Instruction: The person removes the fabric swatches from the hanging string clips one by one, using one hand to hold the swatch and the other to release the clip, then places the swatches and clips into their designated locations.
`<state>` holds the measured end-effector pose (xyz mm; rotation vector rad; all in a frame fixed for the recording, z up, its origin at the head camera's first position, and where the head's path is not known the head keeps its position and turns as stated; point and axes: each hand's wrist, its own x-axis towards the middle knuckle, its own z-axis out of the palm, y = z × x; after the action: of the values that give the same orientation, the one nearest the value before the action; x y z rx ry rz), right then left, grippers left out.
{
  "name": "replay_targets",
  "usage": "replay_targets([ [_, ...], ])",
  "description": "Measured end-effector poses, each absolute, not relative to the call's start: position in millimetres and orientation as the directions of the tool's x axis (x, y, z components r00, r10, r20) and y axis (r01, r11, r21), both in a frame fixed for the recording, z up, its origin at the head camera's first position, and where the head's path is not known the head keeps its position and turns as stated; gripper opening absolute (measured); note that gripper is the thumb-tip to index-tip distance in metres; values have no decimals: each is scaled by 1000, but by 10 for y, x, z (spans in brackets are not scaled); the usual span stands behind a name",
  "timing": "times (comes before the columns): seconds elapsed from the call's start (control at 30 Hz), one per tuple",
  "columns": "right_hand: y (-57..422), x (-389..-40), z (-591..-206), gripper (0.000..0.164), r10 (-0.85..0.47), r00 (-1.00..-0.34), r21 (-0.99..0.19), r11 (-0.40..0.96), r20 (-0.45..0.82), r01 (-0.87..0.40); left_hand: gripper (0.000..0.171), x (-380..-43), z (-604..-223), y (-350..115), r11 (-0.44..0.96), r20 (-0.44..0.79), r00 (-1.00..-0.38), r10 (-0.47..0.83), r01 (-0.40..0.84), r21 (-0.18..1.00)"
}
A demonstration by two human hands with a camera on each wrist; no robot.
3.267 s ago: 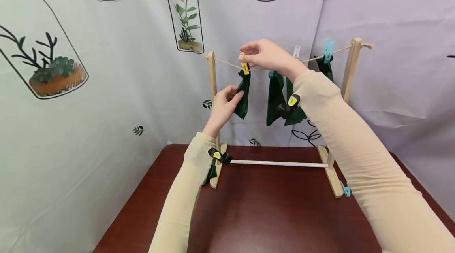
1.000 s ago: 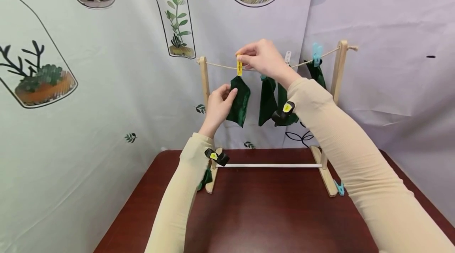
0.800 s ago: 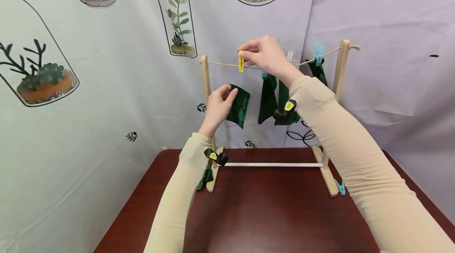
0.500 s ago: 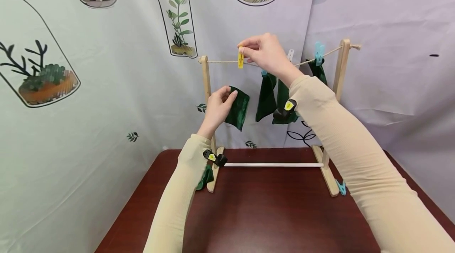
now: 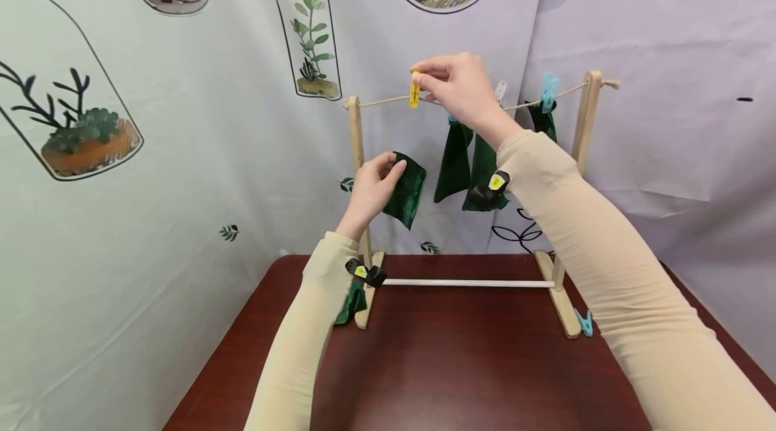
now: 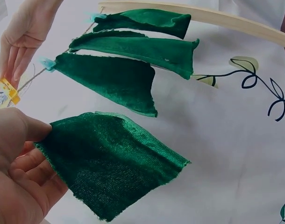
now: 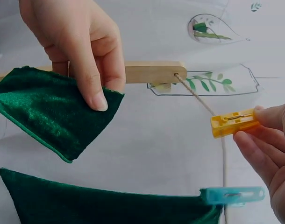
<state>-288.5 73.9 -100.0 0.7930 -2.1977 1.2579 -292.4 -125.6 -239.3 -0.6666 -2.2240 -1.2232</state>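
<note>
Dark red desk (image 5: 461,363), wooden rack (image 5: 356,135) on it, rope (image 5: 383,102) strung across top. Three hanging green cloths (image 5: 453,168) clipped to rope. Left hand (image 5: 374,185): grip pinches loose green cloth (image 5: 409,194) near a corner, below rope, apart from it. Right hand (image 5: 463,87): grip pinches yellow clip (image 5: 415,91), touching rope.

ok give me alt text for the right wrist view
The left hand pinches a green cloth near one corner while the right hand holds a yellow clothespin at a string. Lower in frame, a blue clothespin clips another green cloth to that string.
</note>
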Motion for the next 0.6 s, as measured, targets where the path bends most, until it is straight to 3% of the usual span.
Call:
replay_targets([
  [0.33,775,-2845,-930,31,-228,-705,-601,388,672,-699,23,-2926,-2418,-1308,476,639,-750,170,631,613],
  [0.6,917,-2815,-934,45,-236,-742,-605,452,627,-655,25,-2919,-2448,-1368,493,629,-755,183,624,606],
])
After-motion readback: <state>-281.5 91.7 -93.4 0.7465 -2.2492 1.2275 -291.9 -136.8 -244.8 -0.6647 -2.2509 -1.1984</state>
